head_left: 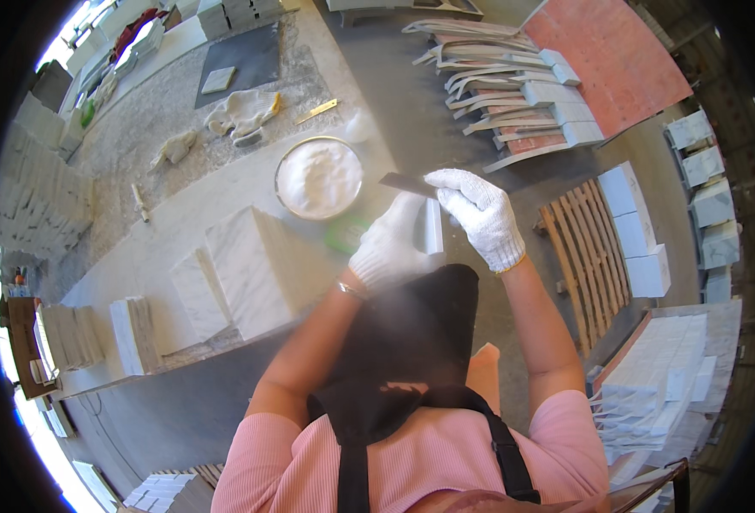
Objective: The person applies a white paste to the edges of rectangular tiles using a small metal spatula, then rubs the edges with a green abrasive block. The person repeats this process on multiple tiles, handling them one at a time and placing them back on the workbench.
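Observation:
White knitted gloves cover both of my hands. My left hand (387,246) is closed round a small white stone tile (433,227), which stands on edge with its narrow side up. In my right hand (480,215) is a thin, flat, dark grey strip (403,182), pinched by one end just above the tile's far end. Whether the strip touches the tile I cannot tell. Beyond my left hand, a round bowl (278,190) contains a mound of white powder or paste (319,175). A green item (343,234) lies between the bowl and my left hand, partly hidden.
Stacked marble tiles (247,267) stand left of my left arm on the workbench (151,244). Farther back lie loose gloves (245,113) and a yellow ruler-like strip (317,111). To the right are a wooden pallet (584,256) and white blocks (634,222).

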A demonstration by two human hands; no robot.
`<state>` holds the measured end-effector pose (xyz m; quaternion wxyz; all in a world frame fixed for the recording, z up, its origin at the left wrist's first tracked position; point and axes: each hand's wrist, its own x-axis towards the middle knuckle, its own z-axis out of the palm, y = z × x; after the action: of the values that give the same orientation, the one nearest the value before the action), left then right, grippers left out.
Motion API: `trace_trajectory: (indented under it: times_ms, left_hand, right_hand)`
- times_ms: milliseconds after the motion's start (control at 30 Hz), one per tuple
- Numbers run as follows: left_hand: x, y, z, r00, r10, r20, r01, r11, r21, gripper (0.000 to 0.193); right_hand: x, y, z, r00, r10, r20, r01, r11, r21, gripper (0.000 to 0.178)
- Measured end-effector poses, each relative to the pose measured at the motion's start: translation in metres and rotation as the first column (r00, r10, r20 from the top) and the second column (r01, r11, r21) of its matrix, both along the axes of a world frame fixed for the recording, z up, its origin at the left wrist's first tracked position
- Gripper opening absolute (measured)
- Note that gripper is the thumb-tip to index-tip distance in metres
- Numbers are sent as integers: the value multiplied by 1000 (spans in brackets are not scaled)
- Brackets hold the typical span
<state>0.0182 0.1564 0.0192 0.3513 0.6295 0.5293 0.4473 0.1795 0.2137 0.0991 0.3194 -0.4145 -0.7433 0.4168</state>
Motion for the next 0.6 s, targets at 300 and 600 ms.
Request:
trace_trajectory:
  times_ms: [300,600]
  left_hand:
    - [3,-7,7,998,55,-15,-56,992,-110,102]
    - [12,-20,-1,940,307,-151,-311,950,-3,89]
  right_hand:
    - [40,-39,-2,995,-39,-95,19,979,-203,29]
    - [53,-72,4,925,-326,-196,233,892,-386,40]
